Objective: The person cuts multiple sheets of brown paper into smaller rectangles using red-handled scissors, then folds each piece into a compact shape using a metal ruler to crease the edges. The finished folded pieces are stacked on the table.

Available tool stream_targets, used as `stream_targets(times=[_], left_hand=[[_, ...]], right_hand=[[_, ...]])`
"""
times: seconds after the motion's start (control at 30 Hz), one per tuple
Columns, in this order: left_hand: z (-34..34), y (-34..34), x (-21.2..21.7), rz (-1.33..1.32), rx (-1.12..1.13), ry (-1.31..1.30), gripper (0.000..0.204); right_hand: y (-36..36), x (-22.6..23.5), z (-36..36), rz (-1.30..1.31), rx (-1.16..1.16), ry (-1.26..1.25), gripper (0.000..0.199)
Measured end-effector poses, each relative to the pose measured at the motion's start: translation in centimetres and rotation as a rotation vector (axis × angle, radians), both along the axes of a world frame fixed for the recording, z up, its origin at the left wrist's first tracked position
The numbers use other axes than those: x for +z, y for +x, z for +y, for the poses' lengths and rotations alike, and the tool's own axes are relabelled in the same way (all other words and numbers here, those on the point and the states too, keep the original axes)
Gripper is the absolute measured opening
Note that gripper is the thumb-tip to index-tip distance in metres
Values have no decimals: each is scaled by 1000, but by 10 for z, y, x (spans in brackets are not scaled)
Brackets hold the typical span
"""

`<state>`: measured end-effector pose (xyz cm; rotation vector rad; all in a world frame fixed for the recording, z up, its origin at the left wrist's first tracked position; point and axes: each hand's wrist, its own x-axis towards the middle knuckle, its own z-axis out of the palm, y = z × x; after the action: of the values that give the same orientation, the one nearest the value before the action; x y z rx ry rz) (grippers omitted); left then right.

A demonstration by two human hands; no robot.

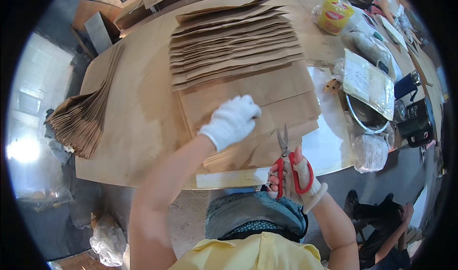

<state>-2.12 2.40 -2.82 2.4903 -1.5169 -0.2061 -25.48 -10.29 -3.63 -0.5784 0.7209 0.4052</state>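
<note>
My left hand (233, 119), in a white knitted glove, rests over the top brown paper bag (281, 86) of a stack in the middle of the table. Its fingers are curled together, and whatever they may hold is hidden beneath them. In my right hand (304, 178), whose glove leaves the fingertips bare, is a pair of scissors (283, 143) with red handles. The blades are slightly apart and point away from me, beside the stack's near right corner. Beyond my left hand lies an overlapping row of brown paper bags (234, 45).
A fanned bundle of paper bags (81, 122) lies at the table's left. On the right are a yellow container (334, 14), a plastic-covered packet (367, 84), a dark mug (416, 119) and a clear plastic bundle (370, 151). A person (386, 232) sits at lower right.
</note>
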Motion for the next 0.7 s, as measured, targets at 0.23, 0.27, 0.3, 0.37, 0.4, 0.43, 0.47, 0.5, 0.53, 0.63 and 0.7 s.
stream_targets(times=[0.23,0.27,0.3,0.37,0.4,0.43,0.47,0.5,0.53,0.63,0.7], left_hand=[[-12,-38,11,137,171,87,37],[-9,-35,4,124,164,49,35],[-8,-30,1,129,151,24,34],[-6,-24,-5,148,117,-20,32],[-4,-21,-8,170,97,-70,29],[-4,-20,-7,217,99,-61,29],[-3,-19,-3,259,106,-50,29],[-3,-18,-1,302,116,-39,29],[-1,-16,1,328,107,-37,28],[-3,-7,1,436,86,-38,34],[0,9,-1,548,56,-17,37]], right_hand=[[-5,-7,-17,-199,136,-93,81],[-10,0,-15,-135,189,-221,83],[-14,-6,-22,-136,203,-289,82],[-28,-19,-41,-125,223,-420,80],[-26,-17,-54,-68,165,-479,76],[-25,-31,-68,-39,74,-468,71],[-20,-31,-80,-39,68,-516,68],[-16,-31,-88,-40,64,-564,66],[-16,-34,-88,-51,42,-578,61],[-21,-59,-69,-43,-94,-402,52],[-13,-49,-20,-74,-90,-375,44]])
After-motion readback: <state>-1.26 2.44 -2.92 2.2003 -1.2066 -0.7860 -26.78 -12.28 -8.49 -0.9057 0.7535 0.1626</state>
